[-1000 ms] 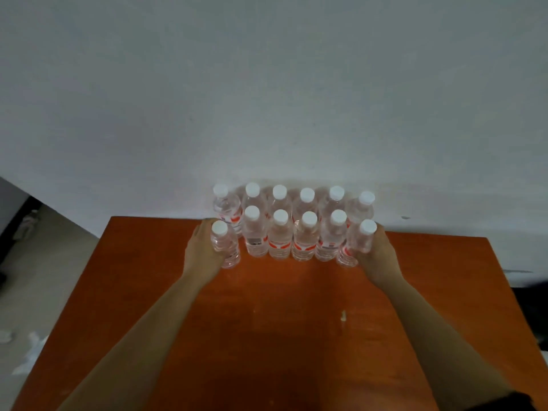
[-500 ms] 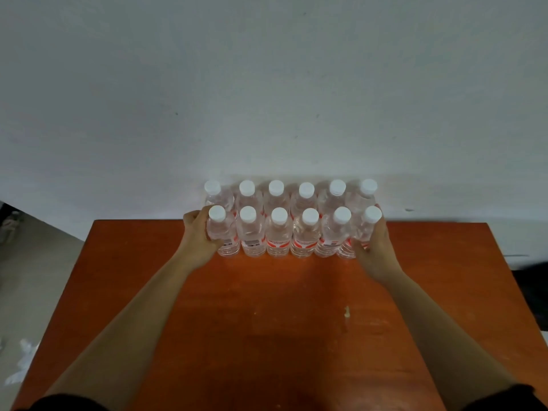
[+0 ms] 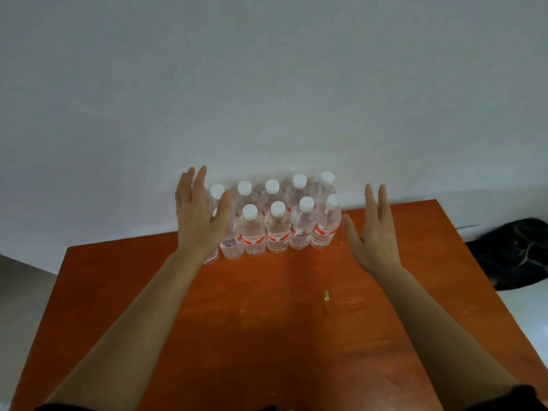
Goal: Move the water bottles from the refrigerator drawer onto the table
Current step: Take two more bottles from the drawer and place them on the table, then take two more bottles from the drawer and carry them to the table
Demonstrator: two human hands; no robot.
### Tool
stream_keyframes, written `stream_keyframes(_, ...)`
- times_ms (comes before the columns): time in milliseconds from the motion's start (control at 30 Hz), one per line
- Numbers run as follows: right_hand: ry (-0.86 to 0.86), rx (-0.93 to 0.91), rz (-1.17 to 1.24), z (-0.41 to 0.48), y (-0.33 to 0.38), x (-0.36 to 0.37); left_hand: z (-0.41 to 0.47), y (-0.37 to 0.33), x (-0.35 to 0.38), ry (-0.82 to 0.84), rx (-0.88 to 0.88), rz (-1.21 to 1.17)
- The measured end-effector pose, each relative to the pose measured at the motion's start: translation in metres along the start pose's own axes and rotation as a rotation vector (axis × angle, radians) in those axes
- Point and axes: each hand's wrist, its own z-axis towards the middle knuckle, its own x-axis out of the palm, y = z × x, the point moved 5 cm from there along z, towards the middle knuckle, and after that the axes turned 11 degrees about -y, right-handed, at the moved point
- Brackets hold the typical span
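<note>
Fingers (image 3: 197,180) straight; left hand (image 3: 198,216), right hand (image 3: 375,234) empty beside bottles (image 3: 278,229).

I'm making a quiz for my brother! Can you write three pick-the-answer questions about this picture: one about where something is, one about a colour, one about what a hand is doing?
1. Where do the clear plastic water bottles stand?
A) on the floor
B) at the far edge of the orange-brown wooden table, by the white wall
C) at the table's near edge

2. What colour are the round bottle caps?
A) white
B) blue
C) green

3. What is the right hand doing?
A) gripping a bottle
B) making a fist
C) open, fingers straight

Answers: 1B, the rows stand beside the wall; 2A, every visible cap is white; 3C, its straight fingers hold nothing.
</note>
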Motion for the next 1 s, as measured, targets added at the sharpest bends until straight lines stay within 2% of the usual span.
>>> stream_keyframes(100,-0.053,-0.055,-0.163,-0.003,-0.005,-0.037,-0.007,-0.060,0.016,0.026,0.270,0.146)
stream_keyframes(233,-0.144,0.006,-0.311,-0.020,-0.039,-0.105,-0.036,-0.145,0.047,0.133,0.434,0.229)
stream_keyframes(433,-0.340,0.212,-0.393,-0.108,-0.130,-0.256,-0.141,-0.293,0.090,0.301,0.680,0.170)
stream_keyframes(633,-0.519,0.435,-0.561,-0.284,-0.209,-0.445,-0.325,-0.469,0.087,0.472,0.980,0.047)
stream_keyframes(767,-0.627,0.572,-0.721,-0.426,-0.244,-0.567,-0.482,-0.578,0.051,0.452,1.203,-0.152)
stream_keyframes(867,-0.682,0.676,-0.822,-0.515,-0.261,-0.637,-0.590,-0.634,0.025,0.472,1.301,-0.252)
stream_keyframes(1000,-0.738,0.807,-0.906,-0.605,-0.285,-0.694,-0.705,-0.676,0.010,0.553,1.395,-0.330)
